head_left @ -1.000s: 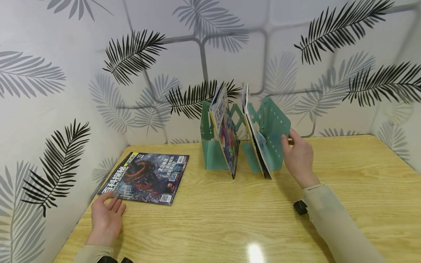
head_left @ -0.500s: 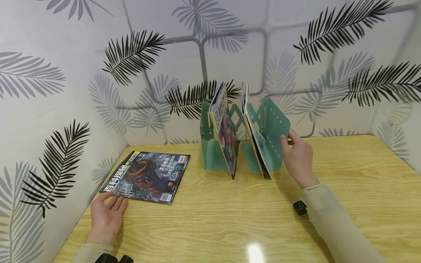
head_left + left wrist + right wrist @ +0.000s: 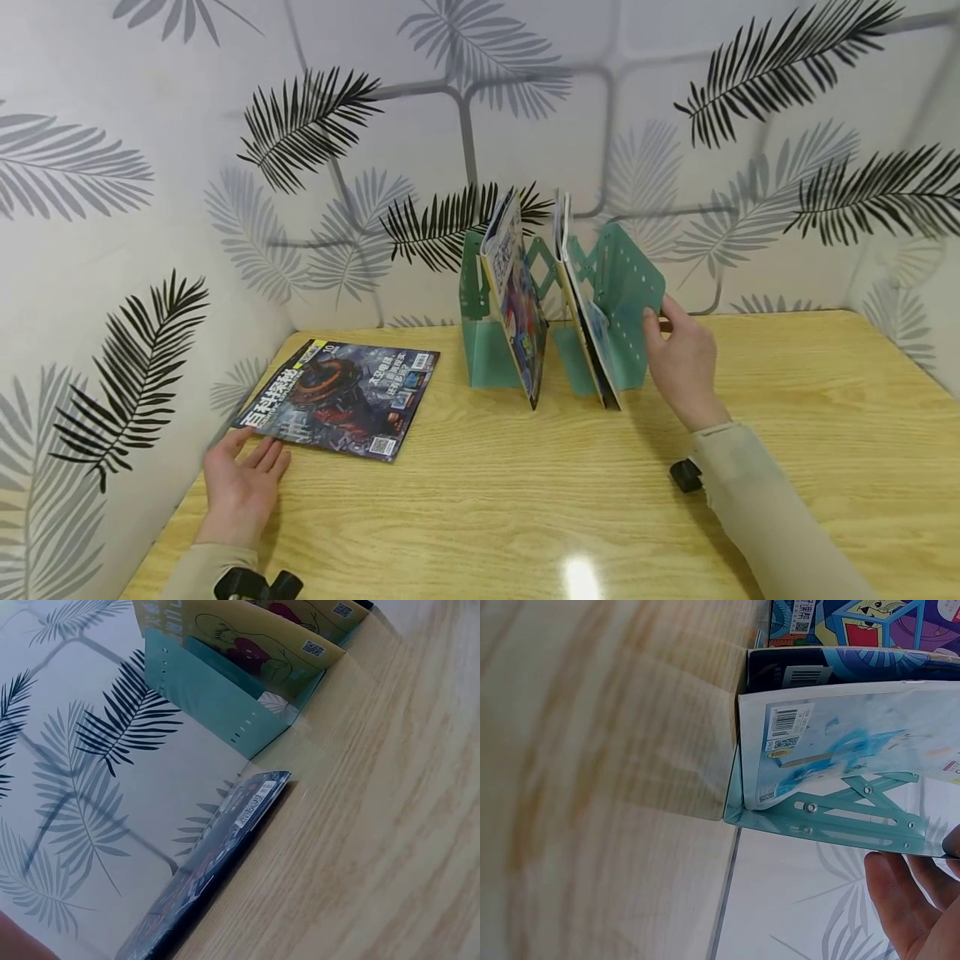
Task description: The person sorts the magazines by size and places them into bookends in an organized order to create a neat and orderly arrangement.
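Note:
A dark magazine [image 3: 345, 400] with a machine on its cover lies at the left of the table. My left hand [image 3: 242, 487] pinches its near left edge, thumb on the cover and fingers at the underside. In the left wrist view the magazine [image 3: 217, 859] shows edge-on, a dark shadow below it. Against the back wall stands a green expandable book rack [image 3: 633, 287], several magazines leaning in it. My right hand [image 3: 684, 362] grips the rack's right end panel by its outer edge. The right wrist view shows these fingers [image 3: 892, 896] at the panel's edge [image 3: 832, 831].
Inside the rack, one upright magazine [image 3: 517, 308] leans near the left panel. A second group of magazines [image 3: 581, 317] leans nearer the right panel, with a gap between them. Patterned walls [image 3: 330, 250] close off the wooden table [image 3: 480, 500] at the back and left.
The left hand has shifted slightly away from me, and the dark magazine has slid a little up and to the right with it. The right hand and the rack stay in place.

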`<state>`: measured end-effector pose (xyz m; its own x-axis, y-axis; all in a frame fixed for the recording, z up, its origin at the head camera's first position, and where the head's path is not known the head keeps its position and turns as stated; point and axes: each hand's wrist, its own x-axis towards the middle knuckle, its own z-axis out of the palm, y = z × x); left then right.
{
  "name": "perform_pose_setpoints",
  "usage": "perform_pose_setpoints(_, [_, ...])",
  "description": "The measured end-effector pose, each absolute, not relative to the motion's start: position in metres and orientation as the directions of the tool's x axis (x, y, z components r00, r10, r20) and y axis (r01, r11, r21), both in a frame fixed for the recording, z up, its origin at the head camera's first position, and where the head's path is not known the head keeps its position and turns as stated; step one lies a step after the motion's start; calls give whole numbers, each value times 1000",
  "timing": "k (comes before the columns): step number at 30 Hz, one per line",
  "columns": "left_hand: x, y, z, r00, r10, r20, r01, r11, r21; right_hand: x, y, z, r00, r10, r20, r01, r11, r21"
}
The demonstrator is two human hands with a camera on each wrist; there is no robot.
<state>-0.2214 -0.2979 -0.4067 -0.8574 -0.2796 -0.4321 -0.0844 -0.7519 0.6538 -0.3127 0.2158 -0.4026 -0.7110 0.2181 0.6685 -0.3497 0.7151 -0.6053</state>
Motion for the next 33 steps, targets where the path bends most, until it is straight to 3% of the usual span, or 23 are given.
perform_pose_setpoints(15, [-228,-300,-409,-850,-243,-467,-13,-877,480,-315,215,-403,-709,212,673,-355,717,-600])
perform_pose_setpoints(26, [-237,-295,-412,-879,-226,-420,-122,-744,656,-315,218,-405,-713,227,663,-337,718,-609])
perform_pose_setpoints(33, [-241,-288,-409,-898,-158,-410,-148,-771,619,-315,218,-406,-712,225,665,-340,719,-607])
